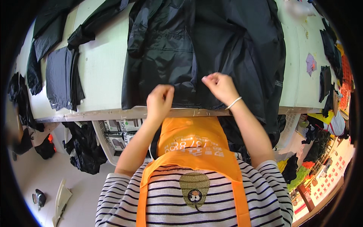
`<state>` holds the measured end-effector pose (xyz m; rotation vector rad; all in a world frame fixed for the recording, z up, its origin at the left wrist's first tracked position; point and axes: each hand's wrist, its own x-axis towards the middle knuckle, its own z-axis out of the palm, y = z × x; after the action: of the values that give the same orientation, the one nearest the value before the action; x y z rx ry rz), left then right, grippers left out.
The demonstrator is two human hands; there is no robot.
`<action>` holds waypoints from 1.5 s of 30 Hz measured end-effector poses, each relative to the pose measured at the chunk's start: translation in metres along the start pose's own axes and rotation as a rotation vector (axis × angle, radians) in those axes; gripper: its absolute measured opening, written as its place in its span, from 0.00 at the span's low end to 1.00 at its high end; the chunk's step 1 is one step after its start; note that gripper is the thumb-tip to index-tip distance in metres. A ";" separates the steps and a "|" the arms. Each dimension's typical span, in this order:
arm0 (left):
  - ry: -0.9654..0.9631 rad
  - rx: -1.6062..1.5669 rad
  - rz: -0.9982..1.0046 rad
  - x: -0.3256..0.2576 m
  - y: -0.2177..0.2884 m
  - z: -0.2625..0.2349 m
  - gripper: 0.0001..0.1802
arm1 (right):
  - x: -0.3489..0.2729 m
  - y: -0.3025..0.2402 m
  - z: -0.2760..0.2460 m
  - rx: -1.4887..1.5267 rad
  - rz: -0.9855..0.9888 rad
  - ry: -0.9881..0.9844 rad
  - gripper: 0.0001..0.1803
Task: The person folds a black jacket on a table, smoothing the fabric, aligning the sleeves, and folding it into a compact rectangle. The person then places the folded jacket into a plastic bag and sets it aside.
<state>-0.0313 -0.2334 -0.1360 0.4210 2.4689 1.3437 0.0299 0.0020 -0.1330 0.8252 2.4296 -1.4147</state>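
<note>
Head-worn fisheye, looking steeply down, table (102, 68) close

A black jacket (211, 49) of thin, shiny, crinkled cloth lies spread flat, stretching away from both hands. Its hem sits right under the fingers, touching them; the left hand (159, 101) pinches it on one side and the right hand (220, 87) on the other. A front seam runs up between the two hands. Beyond the right hand, one side droops over the near edge.
</note>
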 end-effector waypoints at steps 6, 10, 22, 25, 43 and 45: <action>-0.357 -0.545 -0.804 -0.069 -0.025 0.019 0.16 | -0.015 0.015 0.062 -0.031 0.039 -0.024 0.15; -0.219 -0.797 -1.030 -0.071 -0.014 0.028 0.16 | -0.012 0.026 0.066 0.038 0.017 -0.083 0.12; -0.078 -0.900 -0.968 -0.091 0.003 0.047 0.09 | -0.038 0.043 0.052 0.195 -0.165 -0.213 0.14; -0.038 -0.964 -0.867 -0.094 0.032 0.046 0.08 | -0.070 0.036 0.034 0.238 -0.360 -0.153 0.16; -0.060 -0.886 -0.557 -0.085 0.136 0.062 0.09 | -0.112 0.009 -0.056 0.109 -0.525 0.014 0.08; -0.070 -0.977 -0.572 -0.084 0.135 0.064 0.09 | -0.106 0.013 -0.058 0.409 -0.386 -0.046 0.10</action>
<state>0.0862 -0.1474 -0.0448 -0.4214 1.4076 1.9352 0.1293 0.0176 -0.0656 0.3915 2.3862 -2.0922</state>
